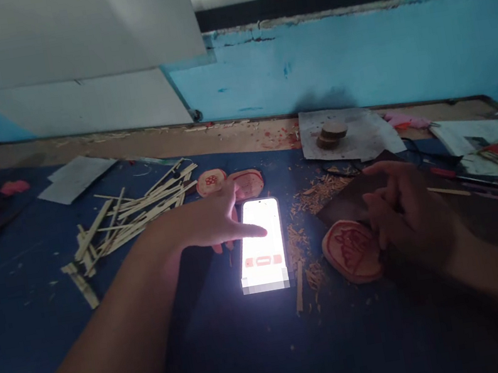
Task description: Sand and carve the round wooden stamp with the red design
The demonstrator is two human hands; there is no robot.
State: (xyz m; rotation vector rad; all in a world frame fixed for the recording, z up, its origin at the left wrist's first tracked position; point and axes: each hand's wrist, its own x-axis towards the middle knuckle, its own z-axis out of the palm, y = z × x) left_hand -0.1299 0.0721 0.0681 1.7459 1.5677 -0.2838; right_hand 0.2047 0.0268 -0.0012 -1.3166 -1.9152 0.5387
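Observation:
A phone (261, 235) with a bright white screen stands out in the middle of the dark blue table. My left hand (218, 217) is at its left side, thumb stretched over the screen and fingers apart beyond the edge. In the shade to the right, my right hand (399, 212) has curled fingers at the edge of a carved wood slice (352, 252) with a red leaf-like design. Its grip is partly hidden. Behind my left hand lie a wood slice with a red flower-like pattern (211, 182) and another reddish slice (248, 184).
Thin wooden strips (134, 215) are heaped on the left, near white paper (77, 178). Wood shavings (317, 194) lie beside a dark sheet (335, 205). Two stacked wood slices (332, 133) rest on paper at the back. Pens and tools (491, 181) clutter the right.

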